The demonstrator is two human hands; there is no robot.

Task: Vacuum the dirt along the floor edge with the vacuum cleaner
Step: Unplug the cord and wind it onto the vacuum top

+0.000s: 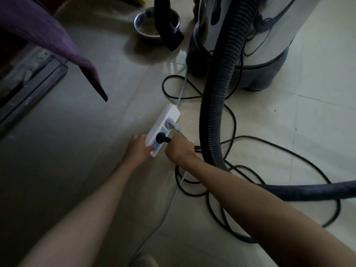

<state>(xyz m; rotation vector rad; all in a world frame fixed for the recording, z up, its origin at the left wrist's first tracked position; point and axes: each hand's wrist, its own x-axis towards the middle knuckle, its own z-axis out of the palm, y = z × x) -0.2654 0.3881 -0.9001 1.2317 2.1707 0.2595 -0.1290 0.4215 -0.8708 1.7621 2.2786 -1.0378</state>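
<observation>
A white power strip (168, 118) lies on the tiled floor with a small red light lit at its near end. My left hand (137, 147) presses flat on the strip's near left edge. My right hand (180, 149) grips the cord just behind a black plug (160, 137) seated in the strip. The silver canister vacuum cleaner (269, 41) stands at the upper right. Its ribbed dark hose (221, 89) drops from the canister and curves off to the right edge. A black nozzle (169, 26) hangs at top centre.
The black power cord (289, 151) loops in loose coils over the floor right of the strip. A metal bowl (146, 26) sits behind the nozzle. A purple cloth (44, 29) drapes over furniture at the upper left, with a metal frame (34, 78) beneath it.
</observation>
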